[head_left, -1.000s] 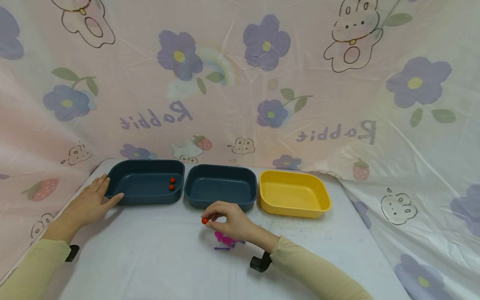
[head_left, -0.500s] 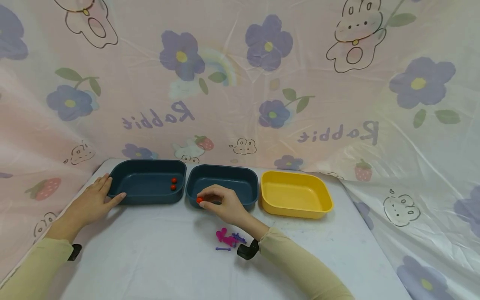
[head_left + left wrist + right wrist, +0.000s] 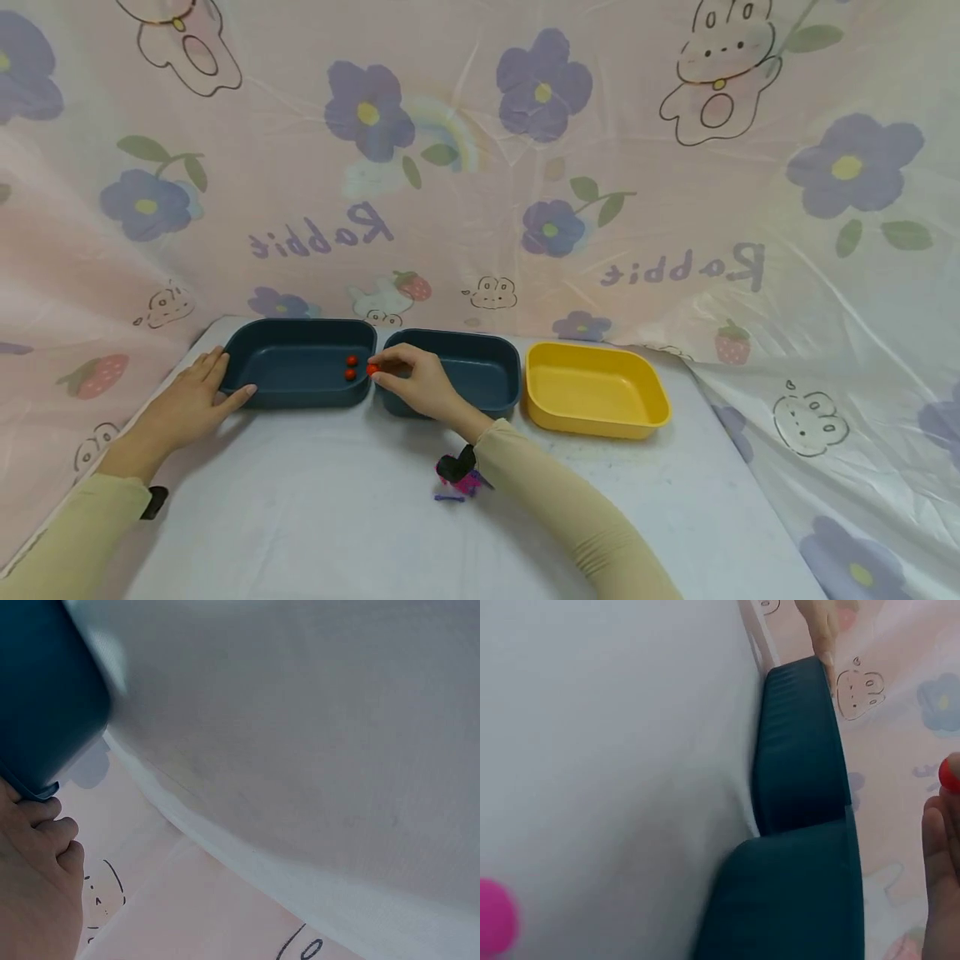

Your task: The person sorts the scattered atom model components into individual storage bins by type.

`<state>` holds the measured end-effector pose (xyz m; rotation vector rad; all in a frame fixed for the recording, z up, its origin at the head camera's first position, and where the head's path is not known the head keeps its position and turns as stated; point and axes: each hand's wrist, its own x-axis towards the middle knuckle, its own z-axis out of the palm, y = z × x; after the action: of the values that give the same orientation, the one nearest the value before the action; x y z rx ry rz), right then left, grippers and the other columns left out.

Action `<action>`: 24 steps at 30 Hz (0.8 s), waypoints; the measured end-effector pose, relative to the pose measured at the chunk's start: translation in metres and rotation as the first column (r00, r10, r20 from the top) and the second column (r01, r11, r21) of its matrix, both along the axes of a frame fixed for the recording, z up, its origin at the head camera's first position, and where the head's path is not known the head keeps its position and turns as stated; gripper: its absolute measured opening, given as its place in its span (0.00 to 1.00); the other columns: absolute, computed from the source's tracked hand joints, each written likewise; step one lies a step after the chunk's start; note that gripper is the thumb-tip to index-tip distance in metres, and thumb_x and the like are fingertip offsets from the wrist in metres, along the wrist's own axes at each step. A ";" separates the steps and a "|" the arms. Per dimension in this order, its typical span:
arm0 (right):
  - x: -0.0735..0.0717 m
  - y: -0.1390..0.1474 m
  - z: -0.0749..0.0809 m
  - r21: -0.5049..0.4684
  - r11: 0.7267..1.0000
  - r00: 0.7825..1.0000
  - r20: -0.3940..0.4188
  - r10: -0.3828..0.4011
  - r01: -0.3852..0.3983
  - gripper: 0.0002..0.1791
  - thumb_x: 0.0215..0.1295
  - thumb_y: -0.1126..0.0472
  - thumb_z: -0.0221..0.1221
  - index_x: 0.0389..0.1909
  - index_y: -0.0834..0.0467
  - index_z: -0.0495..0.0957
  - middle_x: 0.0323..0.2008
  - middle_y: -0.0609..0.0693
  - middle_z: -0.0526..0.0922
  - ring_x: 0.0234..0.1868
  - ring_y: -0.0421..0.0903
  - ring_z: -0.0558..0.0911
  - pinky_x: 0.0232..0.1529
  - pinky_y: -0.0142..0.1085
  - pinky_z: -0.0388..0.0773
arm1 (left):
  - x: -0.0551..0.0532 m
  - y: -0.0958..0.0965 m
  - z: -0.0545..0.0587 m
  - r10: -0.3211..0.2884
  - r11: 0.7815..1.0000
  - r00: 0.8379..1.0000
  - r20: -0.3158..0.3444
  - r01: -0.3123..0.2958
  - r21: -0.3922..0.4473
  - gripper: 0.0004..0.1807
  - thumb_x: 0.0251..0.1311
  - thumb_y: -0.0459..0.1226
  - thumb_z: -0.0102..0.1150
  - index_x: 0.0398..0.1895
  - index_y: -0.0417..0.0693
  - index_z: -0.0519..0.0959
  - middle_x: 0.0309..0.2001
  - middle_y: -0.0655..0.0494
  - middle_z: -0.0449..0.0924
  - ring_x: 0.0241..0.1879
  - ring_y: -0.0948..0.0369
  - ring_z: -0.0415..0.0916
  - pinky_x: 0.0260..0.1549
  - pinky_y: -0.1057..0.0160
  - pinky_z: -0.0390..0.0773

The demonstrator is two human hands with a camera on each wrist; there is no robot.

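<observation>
White table [image 3: 300,517] | 3 trays [image 3: 300,397] | 3 red balls [image 3: 350,375] | left hand [image 3: 180,404] spread | right hand [image 3: 416,382] pinching one

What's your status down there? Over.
Right hand pinching red ball near leftmost blue tray. Left hand touching that tray. Two more balls inside. No obstruction seen.

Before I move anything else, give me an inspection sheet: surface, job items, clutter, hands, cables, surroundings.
Surface: white tabletop, faint marks in the left wrist view.
Job items: two red balls inside the left blue tray; third red ball at its right rim; middle blue tray and yellow tray alongside.
Clutter: pink and purple pieces on the tabletop, partly hidden by the black wrist mount.
Hands: left hand rests against the left blue tray; right hand pinches the third red ball.
Cables: nothing seen.
Surroundings: printed curtain behind and both sides.
</observation>
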<state>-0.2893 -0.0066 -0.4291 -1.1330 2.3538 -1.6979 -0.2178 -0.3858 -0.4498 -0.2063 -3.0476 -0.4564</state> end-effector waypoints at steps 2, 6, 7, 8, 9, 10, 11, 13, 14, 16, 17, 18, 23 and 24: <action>-0.006 -0.008 0.000 0.021 1.000 1.000 0.013 -0.011 0.010 0.13 0.71 0.63 0.66 0.55 0.58 0.85 0.50 0.49 0.85 0.47 0.37 0.85 0.49 0.29 0.84 | -0.001 -0.001 -0.001 -0.001 1.000 1.000 -0.001 0.001 -0.003 0.53 0.78 0.60 0.44 0.76 0.16 0.44 0.77 0.19 0.39 0.77 0.25 0.36 0.70 0.24 0.47; -0.017 -0.026 -0.002 0.065 0.998 0.999 0.030 -0.029 0.027 0.13 0.72 0.62 0.66 0.55 0.57 0.85 0.51 0.47 0.85 0.44 0.33 0.84 0.44 0.27 0.84 | -0.002 -0.002 -0.002 0.001 1.000 1.000 0.002 -0.001 -0.015 0.53 0.78 0.60 0.43 0.76 0.17 0.44 0.77 0.19 0.38 0.77 0.26 0.37 0.70 0.25 0.47; -0.020 -0.030 -0.003 0.072 0.997 0.999 0.030 -0.033 0.030 0.13 0.72 0.62 0.66 0.55 0.56 0.86 0.50 0.46 0.86 0.44 0.33 0.84 0.44 0.27 0.83 | -0.002 -0.002 -0.002 0.000 1.000 1.000 0.001 0.000 -0.014 0.53 0.78 0.61 0.43 0.76 0.17 0.44 0.78 0.19 0.38 0.77 0.26 0.37 0.70 0.25 0.47; -0.023 -0.034 -0.004 0.083 0.996 0.999 0.025 -0.036 0.034 0.13 0.72 0.61 0.66 0.55 0.56 0.86 0.50 0.46 0.86 0.43 0.32 0.84 0.43 0.26 0.83 | -0.003 -0.002 -0.002 -0.001 1.000 1.000 -0.001 0.001 -0.013 0.53 0.78 0.61 0.43 0.76 0.17 0.44 0.77 0.19 0.39 0.77 0.26 0.38 0.70 0.25 0.48; -0.026 -0.038 -0.005 0.091 0.995 0.999 0.024 -0.039 0.036 0.13 0.72 0.61 0.66 0.55 0.56 0.86 0.50 0.46 0.86 0.43 0.32 0.84 0.43 0.26 0.83 | -0.003 -0.002 -0.002 -0.003 1.000 1.000 -0.001 0.003 -0.013 0.53 0.78 0.60 0.43 0.76 0.17 0.44 0.78 0.19 0.39 0.77 0.26 0.38 0.70 0.25 0.48; -0.028 -0.042 -0.005 0.101 0.994 0.999 0.024 -0.041 0.038 0.13 0.72 0.61 0.66 0.55 0.56 0.86 0.49 0.46 0.86 0.43 0.32 0.84 0.43 0.26 0.83 | -0.003 -0.002 -0.002 -0.004 1.000 1.000 -0.005 0.004 -0.014 0.53 0.78 0.60 0.43 0.76 0.16 0.45 0.77 0.19 0.39 0.77 0.26 0.38 0.70 0.25 0.48; -0.031 -0.046 -0.006 0.112 0.993 0.999 0.023 -0.044 0.041 0.13 0.72 0.61 0.66 0.55 0.55 0.86 0.49 0.46 0.86 0.43 0.32 0.83 0.43 0.25 0.83 | -0.002 -0.001 -0.002 -0.004 1.000 1.000 -0.006 0.004 -0.014 0.53 0.78 0.60 0.43 0.76 0.16 0.45 0.77 0.19 0.39 0.77 0.26 0.38 0.70 0.24 0.48; -0.036 -0.052 -0.007 0.134 0.990 0.998 0.026 -0.054 0.051 0.13 0.72 0.61 0.66 0.55 0.54 0.86 0.48 0.45 0.86 0.42 0.31 0.83 0.44 0.25 0.82 | -0.002 0.000 -0.001 -0.006 1.000 1.000 -0.006 0.005 -0.009 0.53 0.78 0.60 0.44 0.76 0.17 0.45 0.78 0.19 0.40 0.77 0.26 0.38 0.70 0.24 0.48; -0.039 -0.055 -0.008 0.145 0.988 0.998 0.027 -0.060 0.056 0.13 0.72 0.61 0.66 0.55 0.54 0.86 0.48 0.45 0.87 0.43 0.31 0.83 0.45 0.24 0.82 | -0.002 0.000 0.000 -0.005 1.000 1.000 -0.007 0.005 -0.010 0.53 0.78 0.60 0.44 0.76 0.17 0.45 0.78 0.20 0.40 0.77 0.26 0.38 0.70 0.24 0.48; -0.044 -0.061 -0.008 0.163 0.984 0.997 0.028 -0.070 0.065 0.13 0.72 0.61 0.66 0.55 0.54 0.86 0.48 0.45 0.87 0.42 0.31 0.83 0.45 0.24 0.81 | -0.001 0.001 0.001 -0.005 1.000 1.000 -0.006 0.005 -0.009 0.52 0.78 0.60 0.44 0.76 0.17 0.45 0.78 0.20 0.39 0.77 0.26 0.37 0.70 0.24 0.48; -0.046 -0.063 -0.009 0.170 0.983 0.997 0.026 -0.075 0.070 0.13 0.72 0.61 0.66 0.55 0.54 0.86 0.48 0.45 0.87 0.42 0.32 0.83 0.45 0.24 0.81 | -0.001 0.001 0.001 -0.004 1.000 1.000 -0.004 0.004 -0.005 0.52 0.78 0.60 0.44 0.76 0.17 0.45 0.78 0.20 0.39 0.77 0.26 0.37 0.70 0.24 0.48; -0.049 -0.066 -0.009 0.179 0.981 0.997 0.022 -0.079 0.074 0.13 0.72 0.61 0.66 0.55 0.54 0.86 0.48 0.45 0.87 0.42 0.32 0.83 0.45 0.24 0.81 | -0.001 0.001 0.002 -0.005 1.000 1.000 -0.005 0.005 -0.004 0.52 0.78 0.60 0.45 0.76 0.17 0.45 0.78 0.20 0.39 0.77 0.26 0.37 0.70 0.24 0.48; -0.058 -0.075 -0.010 0.219 0.972 0.996 0.002 -0.092 0.089 0.13 0.72 0.60 0.67 0.55 0.55 0.87 0.45 0.44 0.88 0.41 0.34 0.83 0.42 0.24 0.80 | -0.001 0.000 0.002 -0.004 1.000 1.000 -0.010 0.004 -0.006 0.52 0.78 0.60 0.44 0.76 0.17 0.45 0.78 0.20 0.39 0.77 0.26 0.37 0.70 0.25 0.48; -0.060 -0.076 -0.010 0.227 0.970 0.995 0.004 -0.095 0.092 0.13 0.72 0.59 0.67 0.55 0.54 0.87 0.45 0.44 0.87 0.40 0.34 0.82 0.41 0.24 0.80 | -0.002 -0.001 0.001 -0.002 1.000 1.000 -0.009 0.002 -0.010 0.52 0.78 0.60 0.44 0.76 0.17 0.45 0.78 0.21 0.39 0.77 0.27 0.37 0.70 0.25 0.48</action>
<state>-0.3491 -0.0831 -0.4388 -0.9833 2.5484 -1.4077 -0.2194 -0.3864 -0.4487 -0.2110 -3.0420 -0.4394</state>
